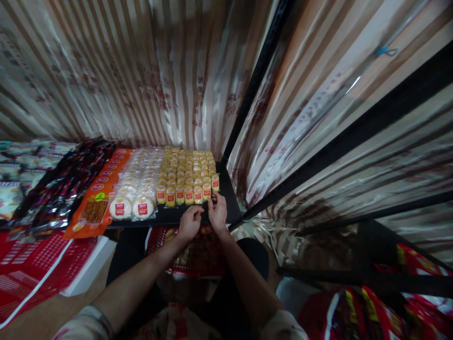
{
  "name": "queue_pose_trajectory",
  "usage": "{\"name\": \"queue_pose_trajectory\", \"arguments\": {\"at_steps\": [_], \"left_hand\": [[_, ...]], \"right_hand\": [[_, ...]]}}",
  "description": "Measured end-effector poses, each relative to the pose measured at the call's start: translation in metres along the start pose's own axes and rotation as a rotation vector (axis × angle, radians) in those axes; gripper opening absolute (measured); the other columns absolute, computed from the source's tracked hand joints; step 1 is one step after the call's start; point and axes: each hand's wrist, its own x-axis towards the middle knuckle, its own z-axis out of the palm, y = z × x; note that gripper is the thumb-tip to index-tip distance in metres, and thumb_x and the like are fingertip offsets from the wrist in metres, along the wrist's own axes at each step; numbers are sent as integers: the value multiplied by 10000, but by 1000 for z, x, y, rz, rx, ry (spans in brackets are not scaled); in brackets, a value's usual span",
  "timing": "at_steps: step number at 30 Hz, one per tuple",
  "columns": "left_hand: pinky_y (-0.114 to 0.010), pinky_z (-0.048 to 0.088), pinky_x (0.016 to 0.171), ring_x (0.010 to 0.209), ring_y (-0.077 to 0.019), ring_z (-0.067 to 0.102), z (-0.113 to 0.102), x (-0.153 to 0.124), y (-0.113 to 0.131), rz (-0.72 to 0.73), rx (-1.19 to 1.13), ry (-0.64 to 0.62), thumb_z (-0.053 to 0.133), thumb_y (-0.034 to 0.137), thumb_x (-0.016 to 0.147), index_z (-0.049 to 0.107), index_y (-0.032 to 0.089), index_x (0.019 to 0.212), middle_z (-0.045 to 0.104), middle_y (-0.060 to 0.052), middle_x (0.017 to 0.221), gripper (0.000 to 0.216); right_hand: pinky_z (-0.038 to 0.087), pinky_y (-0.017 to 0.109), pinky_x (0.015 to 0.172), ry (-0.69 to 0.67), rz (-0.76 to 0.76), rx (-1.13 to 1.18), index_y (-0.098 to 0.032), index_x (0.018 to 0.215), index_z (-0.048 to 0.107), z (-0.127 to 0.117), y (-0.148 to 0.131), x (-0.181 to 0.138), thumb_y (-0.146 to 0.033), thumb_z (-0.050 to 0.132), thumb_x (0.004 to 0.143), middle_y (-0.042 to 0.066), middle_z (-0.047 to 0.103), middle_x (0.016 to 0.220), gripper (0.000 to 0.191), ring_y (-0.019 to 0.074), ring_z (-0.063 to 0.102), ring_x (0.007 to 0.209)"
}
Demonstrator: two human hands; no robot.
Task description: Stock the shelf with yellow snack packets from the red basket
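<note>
My right hand (217, 212) is at the front right corner of a block of small yellow wrapped snacks (187, 170) with red labels. Its bent fingers touch the lower end of the rightmost snack (215, 182), and the thumb is just below. Just to the left, my left hand (190, 223) is over the front edge of the black shelf (231, 200). Its fingers are curled together; whether anything is inside them is hidden. The snacks lie in close rows, with the labels of the front row facing me.
Left of the snacks lie round white wrapped crackers (143, 208), orange packets (92, 208), dark shiny packets (58, 189) and white packets (10, 198). Red baskets (38, 269) stand below the shelf. Black frame bars (339, 137) cross the striped sheeting on the right. Red bags (382, 311) sit lower right.
</note>
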Motion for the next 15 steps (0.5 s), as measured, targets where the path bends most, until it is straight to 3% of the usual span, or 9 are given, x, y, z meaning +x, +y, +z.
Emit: {"name": "queue_pose_trajectory", "arguments": {"at_steps": [4, 9, 12, 15], "left_hand": [[-250, 491, 775, 800, -129, 618, -5, -17, 0, 22, 11, -61, 427, 52, 767, 641, 177, 867, 661, -33, 854, 267], [-244, 453, 772, 772, -134, 586, -12, -46, -3, 56, 152, -162, 396, 91, 796, 636, 185, 758, 646, -32, 791, 261], [-248, 440, 803, 816, -146, 597, -12, -63, -17, -60, 217, -307, 417, 66, 755, 654, 193, 784, 668, -36, 842, 270], [-251, 435, 833, 884, -161, 617, -11, -71, -38, -308, 280, -410, 431, 66, 747, 674, 195, 870, 692, -44, 923, 301]], "right_hand": [[478, 286, 694, 21, 31, 99, -144, 1079, 552, -6, -11, -23, -299, 404, 884, 83, 579, 921, 290, 168, 566, 814], [478, 252, 690, -88, 71, 217, -162, 1023, 557, -13, -21, -75, -328, 401, 899, 53, 632, 857, 259, 142, 602, 746], [465, 274, 801, -189, 106, 147, -171, 968, 579, -12, -13, -105, -319, 373, 905, 74, 660, 926, 261, 165, 618, 881], [455, 295, 833, -446, 217, -60, -172, 1024, 598, -2, 4, -123, -246, 366, 884, 92, 672, 1003, 281, 188, 625, 930]]}}
